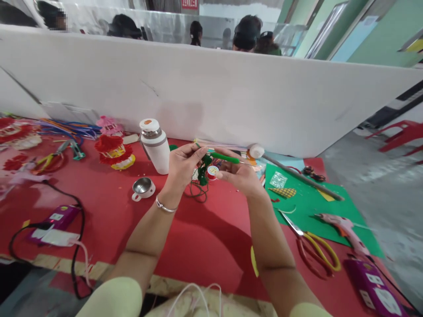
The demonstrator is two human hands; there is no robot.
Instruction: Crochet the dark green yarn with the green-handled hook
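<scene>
Above the middle of the red table, my left hand point(187, 163) is closed, thumb and fingers pinching dark green yarn point(202, 171). A bunched piece of it hangs below the fingertips, and loose strands reach down towards the table. My right hand point(239, 174) is closed around a crochet hook point(224, 157) with a green handle; its thin metal shaft points right, partly behind the fingers. Close to my right thumb is a small red spool with a white top point(213, 171); whether the thumb touches it I cannot tell.
Left of my hands stand a white thermos point(155, 147) and its metal-lined cup point(143, 188). Scissors point(310, 246), a pink glue gun point(343, 226) and a purple power strip point(375, 286) lie right. A white partition point(211, 97) closes off the back.
</scene>
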